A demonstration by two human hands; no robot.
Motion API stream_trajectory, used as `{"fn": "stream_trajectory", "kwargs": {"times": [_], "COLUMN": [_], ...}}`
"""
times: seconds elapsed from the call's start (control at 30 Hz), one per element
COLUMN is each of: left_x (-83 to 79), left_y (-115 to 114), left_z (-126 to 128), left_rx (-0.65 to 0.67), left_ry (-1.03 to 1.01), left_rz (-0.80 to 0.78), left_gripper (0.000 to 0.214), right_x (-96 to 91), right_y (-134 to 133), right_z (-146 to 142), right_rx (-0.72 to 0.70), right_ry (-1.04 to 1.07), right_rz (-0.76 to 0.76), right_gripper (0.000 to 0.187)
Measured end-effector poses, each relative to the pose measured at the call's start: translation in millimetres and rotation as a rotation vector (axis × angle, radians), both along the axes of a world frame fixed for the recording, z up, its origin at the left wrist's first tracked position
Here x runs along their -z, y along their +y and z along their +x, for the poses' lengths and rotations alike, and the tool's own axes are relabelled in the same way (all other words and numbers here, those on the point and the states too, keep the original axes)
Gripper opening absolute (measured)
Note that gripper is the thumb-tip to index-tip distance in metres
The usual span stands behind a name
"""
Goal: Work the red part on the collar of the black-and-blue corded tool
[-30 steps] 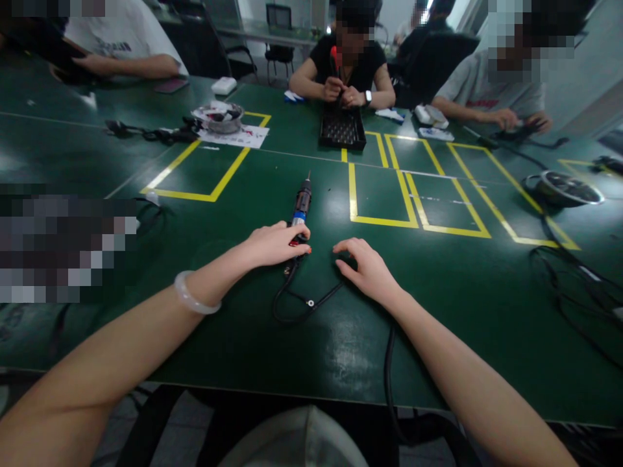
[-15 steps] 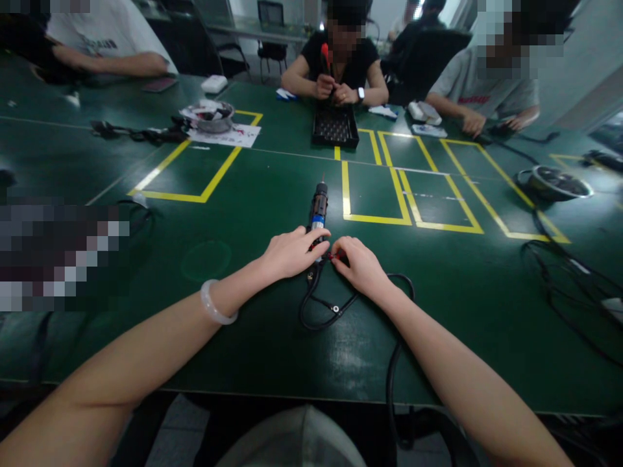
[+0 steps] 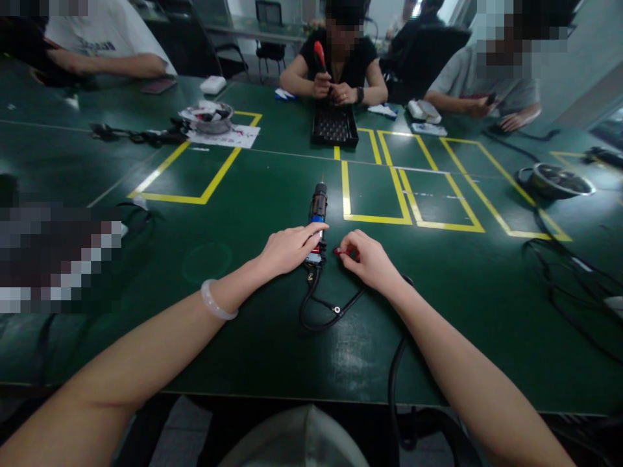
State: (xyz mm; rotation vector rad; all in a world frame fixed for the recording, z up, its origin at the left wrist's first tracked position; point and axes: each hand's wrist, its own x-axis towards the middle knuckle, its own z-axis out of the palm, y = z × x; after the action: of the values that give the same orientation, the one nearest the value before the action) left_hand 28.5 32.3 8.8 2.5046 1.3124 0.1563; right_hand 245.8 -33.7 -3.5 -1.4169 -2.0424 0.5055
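Observation:
An electric screwdriver (image 3: 318, 204) with a thin bit lies on the green table, its bit pointing away from me. My left hand (image 3: 291, 248) lies across its body from the left, fingers over it and holding it down. A black cord (image 3: 311, 311) with a small metal ring runs from its rear end and loops back towards me. To the right, apart from the tool, my right hand (image 3: 365, 258) pinches a small red piece (image 3: 337, 250). Its exact kind is hidden by the fingers.
Yellow tape (image 3: 377, 219) marks rectangles on the table. Across from me a person works over a black tray (image 3: 335, 126). A metal bowl (image 3: 214, 120) stands at the far left, another bowl (image 3: 559, 181) at the right near loose black cables (image 3: 559, 279).
My right hand has moved slightly right, away from the screwdriver, with the red piece in its fingers. My left hand has shifted a little, showing more of the tool's rear end.

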Motion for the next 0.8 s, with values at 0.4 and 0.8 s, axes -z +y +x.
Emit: {"fn": "stream_trajectory", "kwargs": {"times": [0.4, 0.8], "left_x": [5.1, 2.7], "left_y": [1, -1], "left_z": [0, 0], "left_rx": [0.01, 0.007], "left_ry": [-0.008, 0.005], "left_rz": [0.024, 0.026], "left_gripper": [0.048, 0.049], "right_x": [11.0, 2.3], "right_y": [1, -7], "right_z": [-24, -22], "right_rx": [-0.021, 0.014], "right_ry": [0.067, 0.232], "right_rz": [-0.016, -0.139], "right_gripper": [0.011, 0.012]}}
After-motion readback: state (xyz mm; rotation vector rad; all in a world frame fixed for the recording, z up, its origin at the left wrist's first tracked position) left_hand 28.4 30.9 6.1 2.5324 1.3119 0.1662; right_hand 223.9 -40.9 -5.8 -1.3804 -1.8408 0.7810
